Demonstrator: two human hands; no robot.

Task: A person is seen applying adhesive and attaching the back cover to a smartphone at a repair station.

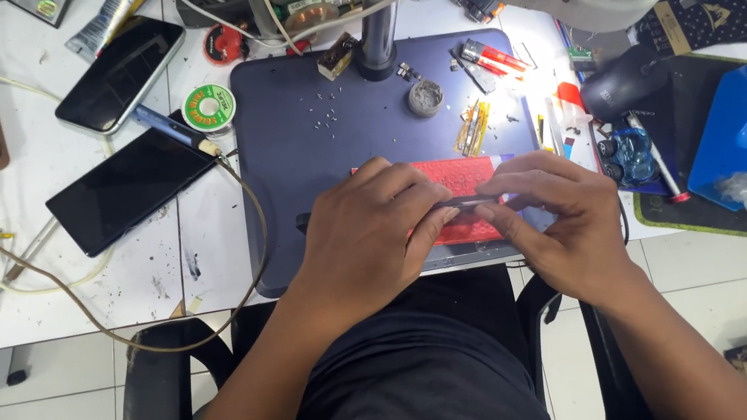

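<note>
Thin dark phone part (470, 203) pinched between left hand (376, 238) and right hand (555, 223), held edge-on above red sheet (458, 177) on blue mat (304, 151). Screws (326, 98) scattered on mat, beside microscope post (377, 29); work judged midway, part unfitted.

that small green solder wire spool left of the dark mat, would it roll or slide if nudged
The green spool lies flat on its round face on the white table, so it would probably slide rather than roll. It looks small and likely light. Tipped onto its rim, it could roll toward the black phone beside it.
</note>
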